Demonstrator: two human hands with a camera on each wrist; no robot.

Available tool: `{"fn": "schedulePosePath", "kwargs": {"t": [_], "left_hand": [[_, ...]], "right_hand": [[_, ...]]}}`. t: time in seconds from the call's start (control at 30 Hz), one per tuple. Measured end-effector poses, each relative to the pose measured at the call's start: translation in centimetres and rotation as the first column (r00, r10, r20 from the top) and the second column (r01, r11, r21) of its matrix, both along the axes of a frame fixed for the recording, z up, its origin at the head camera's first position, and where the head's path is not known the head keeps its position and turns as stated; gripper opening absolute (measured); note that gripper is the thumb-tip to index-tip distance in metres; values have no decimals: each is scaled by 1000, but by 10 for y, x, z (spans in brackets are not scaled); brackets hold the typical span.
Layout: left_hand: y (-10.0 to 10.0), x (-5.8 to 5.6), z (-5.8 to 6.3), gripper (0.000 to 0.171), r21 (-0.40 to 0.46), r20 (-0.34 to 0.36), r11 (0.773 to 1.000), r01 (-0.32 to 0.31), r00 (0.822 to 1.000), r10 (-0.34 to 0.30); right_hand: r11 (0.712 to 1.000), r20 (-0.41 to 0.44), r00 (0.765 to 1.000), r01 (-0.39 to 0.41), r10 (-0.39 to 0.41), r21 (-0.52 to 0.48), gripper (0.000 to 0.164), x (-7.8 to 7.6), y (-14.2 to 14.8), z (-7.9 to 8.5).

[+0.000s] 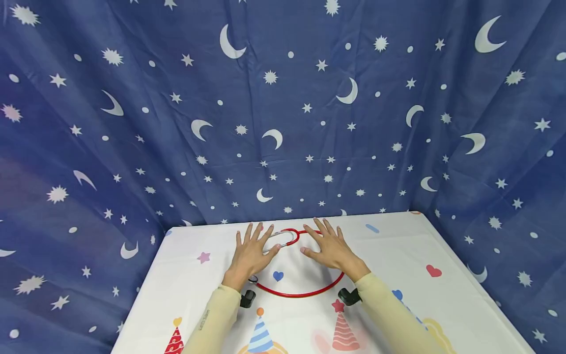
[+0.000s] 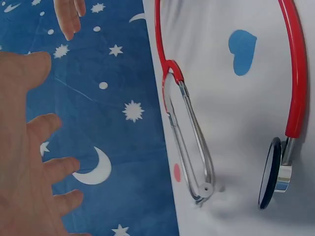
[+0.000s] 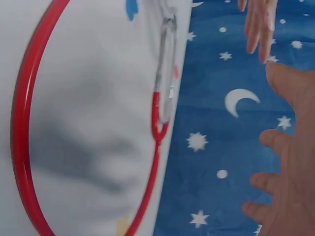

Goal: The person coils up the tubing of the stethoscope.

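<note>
A stethoscope with red tubing (image 1: pixel 297 295) lies in a loop on the white tablecloth. Its metal ear tubes (image 2: pixel 199 132) point to the left, and the round chest piece (image 2: pixel 269 172) with a dark rim is at the left end of the tube. My left hand (image 1: pixel 251 253) hovers over the left part of the loop with fingers spread and nothing held. Over the right part hovers my right hand (image 1: pixel 331 247), its fingers also spread and holding nothing. In the head view the hands hide parts of the ear tubes and the tubing.
The white tablecloth (image 1: pixel 389 255) carries printed hearts, stars and party hats. Behind and beside the table hangs a blue curtain (image 1: pixel 300 132) with moons and stars. A dark wrist camera (image 1: pixel 349 296) shows below the right wrist, and another (image 1: pixel 247 298) below the left.
</note>
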State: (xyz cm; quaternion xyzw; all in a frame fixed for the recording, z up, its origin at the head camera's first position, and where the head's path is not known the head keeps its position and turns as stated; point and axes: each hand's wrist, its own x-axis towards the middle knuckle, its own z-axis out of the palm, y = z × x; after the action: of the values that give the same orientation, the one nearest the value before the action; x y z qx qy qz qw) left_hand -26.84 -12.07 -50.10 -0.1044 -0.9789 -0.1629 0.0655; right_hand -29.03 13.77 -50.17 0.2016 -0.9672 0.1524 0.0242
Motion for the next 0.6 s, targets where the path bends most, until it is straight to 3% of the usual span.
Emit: {"fn": "schedulePosePath", "kwargs": {"t": [0.27, 0.6], "left_hand": [[0, -16, -13, 74, 10, 46, 1000, -8, 999, 7], [-5, -34, -34, 75, 143, 36, 989, -37, 999, 32]], "right_hand": [[1000, 32, 999, 22, -21, -13, 73, -23, 0, -17], [996, 86, 995, 65, -60, -67, 69, -47, -3, -39]]}}
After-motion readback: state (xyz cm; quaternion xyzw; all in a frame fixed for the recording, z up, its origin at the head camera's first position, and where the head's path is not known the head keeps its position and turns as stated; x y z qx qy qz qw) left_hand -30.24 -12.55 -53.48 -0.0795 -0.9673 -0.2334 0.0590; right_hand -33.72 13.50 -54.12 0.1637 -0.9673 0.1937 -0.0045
